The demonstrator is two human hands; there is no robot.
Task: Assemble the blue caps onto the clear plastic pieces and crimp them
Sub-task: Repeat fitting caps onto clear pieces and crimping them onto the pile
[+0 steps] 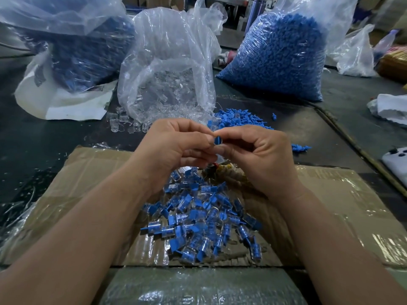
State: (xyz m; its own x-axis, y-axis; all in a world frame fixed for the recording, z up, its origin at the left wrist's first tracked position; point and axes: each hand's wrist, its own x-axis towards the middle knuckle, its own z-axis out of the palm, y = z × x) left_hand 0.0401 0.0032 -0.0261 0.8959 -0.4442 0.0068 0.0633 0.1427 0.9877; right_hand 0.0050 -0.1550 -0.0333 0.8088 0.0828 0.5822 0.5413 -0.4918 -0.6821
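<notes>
My left hand point(176, 148) and my right hand point(259, 159) meet above the cardboard, fingertips pinching one small blue cap point(217, 141) between them. A clear piece may sit under the fingers; I cannot tell. Below the hands lies a pile of several assembled blue-and-clear pieces point(202, 219) on the taped cardboard sheet point(88, 172). Loose blue caps point(240, 121) are heaped just beyond my right hand. Loose clear pieces point(125, 123) spill from an open clear bag point(167, 69) beyond my left hand.
A full bag of blue caps point(279, 53) stands at the back right, a bag of dark blue parts point(72, 51) at the back left. A tool with a red part point(218, 167) peeks out under my hands. A white device point(396, 164) lies at the right edge.
</notes>
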